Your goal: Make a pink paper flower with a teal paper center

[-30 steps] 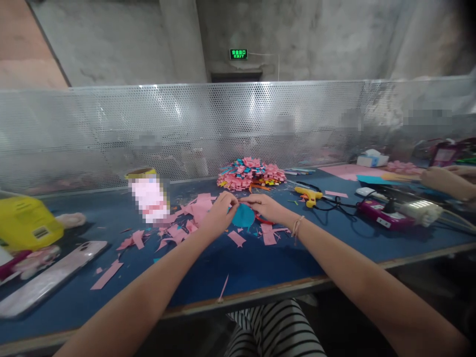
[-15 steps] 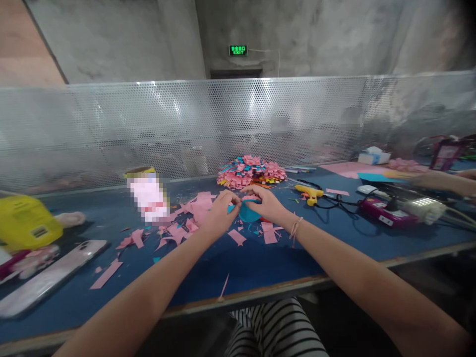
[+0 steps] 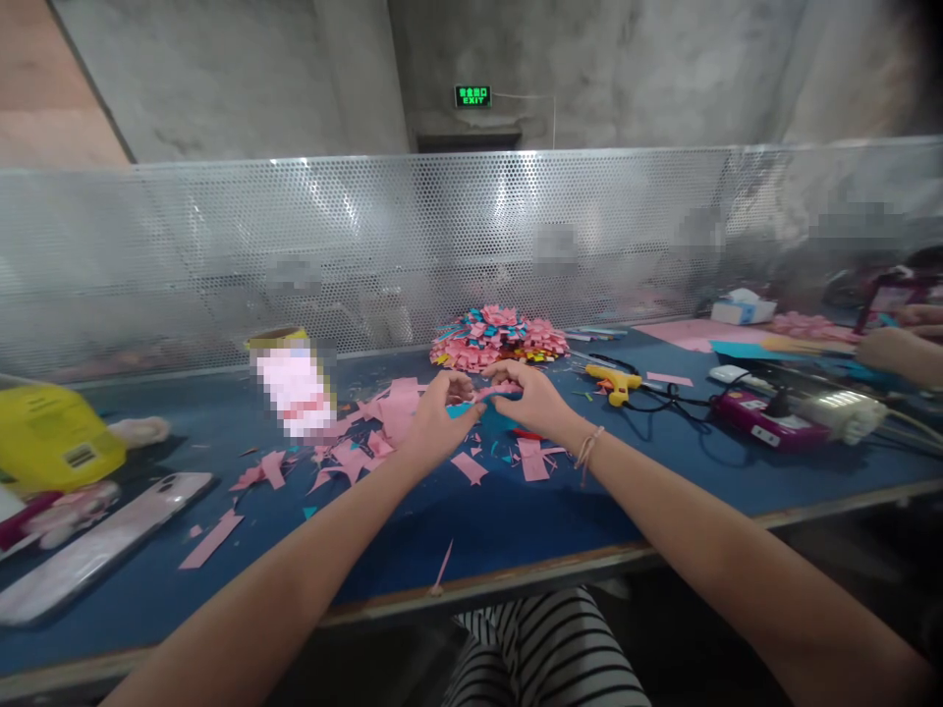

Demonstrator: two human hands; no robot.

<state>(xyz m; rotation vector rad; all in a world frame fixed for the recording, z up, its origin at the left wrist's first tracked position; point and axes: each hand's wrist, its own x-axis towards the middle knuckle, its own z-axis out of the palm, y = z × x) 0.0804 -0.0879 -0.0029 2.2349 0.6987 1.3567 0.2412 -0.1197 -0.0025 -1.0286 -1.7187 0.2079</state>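
Between my two hands is a piece of blue paper [image 3: 498, 413], with some pink paper along its upper edge. My left hand [image 3: 440, 410] pinches its left side, and my right hand [image 3: 531, 401] grips it from the right, thumb on the near face. Fingers cover part of the paper, so its full shape is hidden. Just behind my hands lies a heap of pink and blue folded paper pieces [image 3: 486, 339]. Pink paper scraps [image 3: 398, 407] are strewn to the left of my hands, and a pink strip [image 3: 470, 467] lies in front of them.
A yellow glue gun [image 3: 617, 383] and a purple power strip [image 3: 766, 420] with cords lie to the right. On the left are a phone [image 3: 103, 550], a yellow container [image 3: 59, 437] and a propped screen [image 3: 293, 388]. Another person's hand [image 3: 903, 353] is at far right. A perforated metal panel [image 3: 368, 255] stands behind.
My hands have turned slightly, with the blue paper tilted and my left fingers curled further over. At far right, the other person's hand has moved back toward the right edge.
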